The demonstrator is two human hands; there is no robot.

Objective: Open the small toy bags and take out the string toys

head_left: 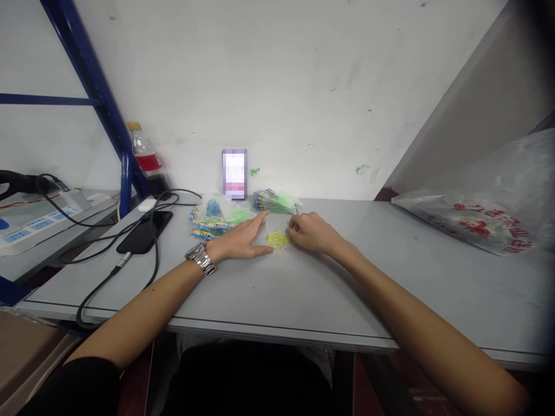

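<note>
The left hand point(243, 238) is lying flat on the grey table point(303, 289), fingers stretched out and spread, its fingertips just beside a small yellow-green bundle point(277, 240). A metal watch point(200, 258) is sitting on that wrist. The right hand point(310, 231) is resting curled on the other side of the bundle, its fingers pressed together around a thin stick point(297, 209) that is poking up from them; whether it is also touching the bundle is too small to tell. The bundle is lying on the table between the two hands. Just behind the left hand, clear packets point(217, 216) with colourful contents are lying in a loose pile, and more packets point(277, 201) are sitting behind the right hand. Farther left, a black phone point(145, 232) with a cable is lying near a bottle point(145, 156). A large plastic bag point(472, 222) is resting at the far right.
</note>
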